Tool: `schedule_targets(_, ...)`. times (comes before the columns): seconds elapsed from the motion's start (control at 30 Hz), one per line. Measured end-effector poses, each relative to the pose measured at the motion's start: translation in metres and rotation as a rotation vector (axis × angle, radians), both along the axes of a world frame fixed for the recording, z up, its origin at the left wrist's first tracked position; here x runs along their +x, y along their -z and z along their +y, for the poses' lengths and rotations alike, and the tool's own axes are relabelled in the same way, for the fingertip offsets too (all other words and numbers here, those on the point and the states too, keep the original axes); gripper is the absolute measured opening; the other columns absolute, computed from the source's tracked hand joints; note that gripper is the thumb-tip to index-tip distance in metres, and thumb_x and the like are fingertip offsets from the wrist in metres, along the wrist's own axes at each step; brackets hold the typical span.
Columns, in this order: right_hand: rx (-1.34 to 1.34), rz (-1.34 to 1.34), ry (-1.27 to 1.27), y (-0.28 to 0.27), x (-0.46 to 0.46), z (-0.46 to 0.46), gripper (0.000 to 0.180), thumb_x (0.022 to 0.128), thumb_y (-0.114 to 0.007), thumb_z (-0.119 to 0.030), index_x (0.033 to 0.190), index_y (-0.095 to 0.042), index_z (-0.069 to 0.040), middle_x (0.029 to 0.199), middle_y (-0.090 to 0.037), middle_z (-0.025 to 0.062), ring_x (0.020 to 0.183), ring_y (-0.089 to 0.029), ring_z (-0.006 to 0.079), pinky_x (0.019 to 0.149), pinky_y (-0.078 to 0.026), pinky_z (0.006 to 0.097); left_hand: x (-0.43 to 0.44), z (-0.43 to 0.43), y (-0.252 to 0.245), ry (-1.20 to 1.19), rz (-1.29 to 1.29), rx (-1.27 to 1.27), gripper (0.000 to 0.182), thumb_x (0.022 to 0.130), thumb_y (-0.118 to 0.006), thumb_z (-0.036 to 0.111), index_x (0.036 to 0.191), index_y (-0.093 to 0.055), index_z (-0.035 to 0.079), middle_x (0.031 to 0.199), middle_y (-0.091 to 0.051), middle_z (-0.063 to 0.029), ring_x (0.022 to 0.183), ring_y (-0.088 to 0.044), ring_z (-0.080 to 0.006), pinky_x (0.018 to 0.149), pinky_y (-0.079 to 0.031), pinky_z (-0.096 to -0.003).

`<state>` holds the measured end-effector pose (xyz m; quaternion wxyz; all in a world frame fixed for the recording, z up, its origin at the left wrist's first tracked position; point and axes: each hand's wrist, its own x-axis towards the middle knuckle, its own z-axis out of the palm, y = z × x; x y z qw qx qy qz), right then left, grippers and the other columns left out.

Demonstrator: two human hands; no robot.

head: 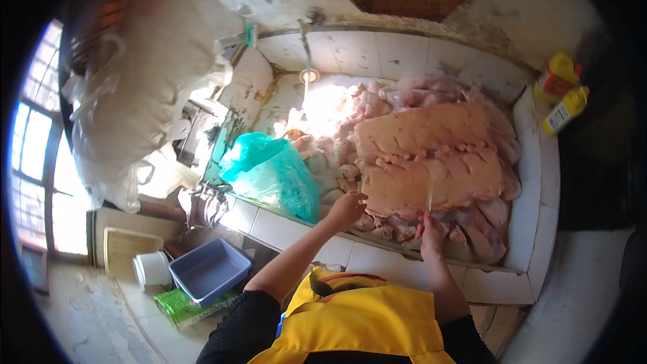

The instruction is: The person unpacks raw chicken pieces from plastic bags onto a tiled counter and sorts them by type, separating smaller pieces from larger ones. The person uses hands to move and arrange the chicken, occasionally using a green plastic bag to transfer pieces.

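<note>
Two long slabs of pale raw meat, an upper one (422, 129) and a lower one (394, 184), lie side by side on a heap of raw meat pieces (364, 103) in a white-tiled basin. My right hand (429, 232) is closed around the near end of a thin, pale strip or blade (430, 192), which reaches over the lower slab; its exact kind is unclear. At the left end of that slab is my left hand (349, 208), fingers curled; whether it grips the meat cannot be told. A translucent green plastic bag (275, 177) lies left of it.
The basin's tiled rim (323, 247) runs before me. Yellow containers (558, 78) stand at the right corner. A thin pipe or hose (306, 50) hangs at the back wall. Large white plastic bags (146, 76) hang at left, above a blue-grey tub (210, 270) and a white bucket (151, 270).
</note>
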<state>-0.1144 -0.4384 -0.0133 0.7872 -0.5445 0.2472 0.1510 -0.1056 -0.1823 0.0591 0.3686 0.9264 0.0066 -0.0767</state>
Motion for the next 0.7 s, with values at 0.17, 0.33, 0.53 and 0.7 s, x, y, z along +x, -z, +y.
schedule_targets(0.17, -0.642, -0.328, -0.345, -0.009, 0.009, 0.078, 0.030, 0.090, -0.047, -0.025, 0.073, -0.055, -0.003, 0.066, -0.057, 0.0079, 0.050, -0.051, 0.0170, 0.047, -0.041, 0.0315, 0.058, 0.035, 0.065, -0.132, -0.122, -0.285, 0.018, 0.076, -0.060, 0.014, 0.088, -0.064, 0.001, 0.078, -0.063, -0.0154, 0.072, -0.061, -0.0266, 0.065, -0.048, -0.0347)
schedule_targets(0.33, -0.993, -0.351, -0.725, -0.048, -0.014, 0.136, 0.032, 0.091, -0.039, -0.027, 0.088, -0.054, 0.001, 0.084, -0.059, 0.0229, 0.084, -0.056, 0.0395, 0.072, -0.043, 0.0446, 0.112, 0.040, 0.122, -0.511, 0.173, -0.751, 0.013, 0.075, -0.059, 0.008, 0.081, -0.065, -0.001, 0.064, -0.061, -0.0087, 0.056, -0.058, -0.0157, 0.052, -0.045, -0.0281)
schedule_targets(0.53, -1.094, -0.423, -0.515, -0.070, -0.024, 0.172, 0.025, 0.088, -0.049, -0.024, 0.098, -0.058, -0.003, 0.087, -0.060, 0.0177, 0.082, -0.057, 0.0349, 0.071, -0.045, 0.0419, 0.167, 0.118, 0.145, 0.082, -0.001, -0.392, 0.017, 0.073, -0.062, 0.014, 0.075, -0.061, -0.002, 0.068, -0.061, -0.0123, 0.064, -0.059, -0.0229, 0.058, -0.047, -0.0334)
schedule_targets(0.7, -1.292, -0.324, -0.345, -0.051, -0.053, 0.198, 0.022, 0.086, -0.052, -0.019, 0.100, -0.060, -0.004, 0.083, -0.061, 0.0167, 0.076, -0.058, 0.0337, 0.068, -0.045, 0.0415, 0.222, 0.210, 0.147, 0.112, -0.003, 0.244, 0.026, 0.071, -0.057, 0.016, 0.091, -0.061, 0.000, 0.092, -0.061, -0.0208, 0.085, -0.059, -0.0345, 0.075, -0.047, -0.0411)
